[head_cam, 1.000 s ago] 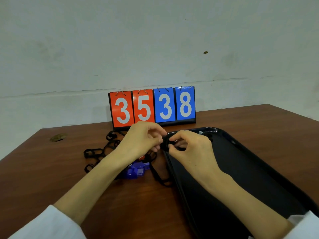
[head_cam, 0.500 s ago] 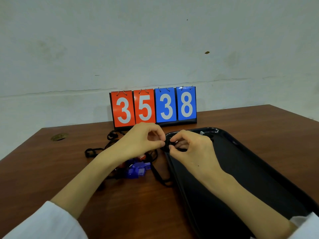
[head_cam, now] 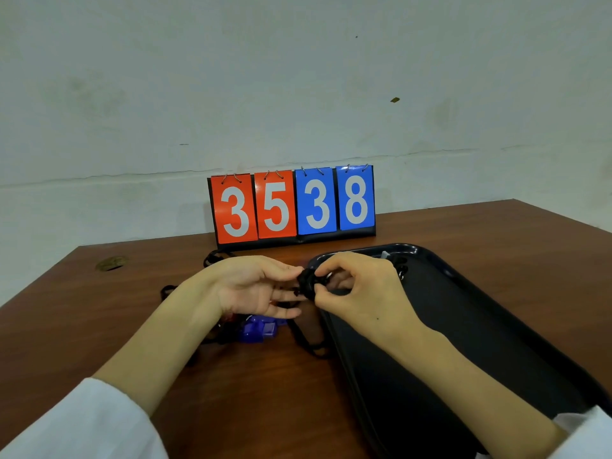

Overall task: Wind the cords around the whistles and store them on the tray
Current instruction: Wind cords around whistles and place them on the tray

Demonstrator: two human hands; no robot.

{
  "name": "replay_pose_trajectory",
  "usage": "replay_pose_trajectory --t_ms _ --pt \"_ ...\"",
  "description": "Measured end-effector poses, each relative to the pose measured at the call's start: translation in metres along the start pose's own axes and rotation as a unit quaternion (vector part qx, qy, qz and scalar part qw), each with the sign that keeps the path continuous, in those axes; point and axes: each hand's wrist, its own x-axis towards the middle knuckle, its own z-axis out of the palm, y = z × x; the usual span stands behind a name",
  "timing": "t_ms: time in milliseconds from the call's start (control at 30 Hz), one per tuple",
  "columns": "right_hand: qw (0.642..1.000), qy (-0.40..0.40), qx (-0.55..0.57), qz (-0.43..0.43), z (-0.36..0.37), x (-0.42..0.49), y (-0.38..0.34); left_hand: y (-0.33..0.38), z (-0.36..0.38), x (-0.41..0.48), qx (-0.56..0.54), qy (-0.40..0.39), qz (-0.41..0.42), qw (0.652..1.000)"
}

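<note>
My right hand [head_cam: 361, 289] pinches a black whistle [head_cam: 307, 282] wrapped in black cord, held above the near-left rim of the black tray [head_cam: 496, 326]. My left hand [head_cam: 255, 286] is turned palm up beside it, fingers spread, with the thumb and fingertips touching the whistle's cord. A blue whistle [head_cam: 260, 329] lies on the table under my left hand, amid loose black cords [head_cam: 311, 346]. A further wound whistle [head_cam: 399, 265] lies at the tray's far end, partly hidden by my right hand.
A flip scoreboard [head_cam: 293, 205] reading 3538 stands at the table's back edge against the wall. A round brass-coloured fitting [head_cam: 111, 262] is set in the wooden table [head_cam: 99, 326] at the far left. More cord loops [head_cam: 212, 258] lie behind my left hand.
My left hand has turned from fingers curled over the whistle to palm up with fingers spread. My right hand keeps its pinch on the whistle at the same place.
</note>
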Motion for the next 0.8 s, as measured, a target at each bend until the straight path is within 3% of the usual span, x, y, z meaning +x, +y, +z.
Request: replay_pose_trajectory --t_ms 133,267,333,467,567,633,800 --pt "1.000 -0.009 0.000 0.022 0.001 0.000 0.000 -0.002 0.005 0.002 0.025 0.005 0.032 0.999" --pt "0.997 -0.010 0.025 0.072 0.004 0.000 0.000 -0.005 0.017 0.005 0.173 0.105 0.119 0.972" --pt "0.992 -0.019 0.051 0.115 0.007 0.000 0.000 -0.007 0.024 0.005 0.302 0.177 0.145 0.925" --pt "0.980 -0.052 0.089 0.173 0.007 0.002 0.000 -0.016 0.042 0.005 0.511 0.268 0.264 0.773" --pt "0.966 -0.077 0.126 0.214 0.006 0.004 0.000 -0.020 0.050 0.004 0.545 0.281 0.323 0.721" --pt "0.959 -0.093 0.143 0.228 0.005 0.005 0.001 -0.019 0.052 0.004 0.524 0.275 0.326 0.737" --pt "0.938 -0.112 0.195 0.265 0.001 0.005 -0.003 -0.008 0.042 -0.001 0.407 0.241 0.285 0.834"
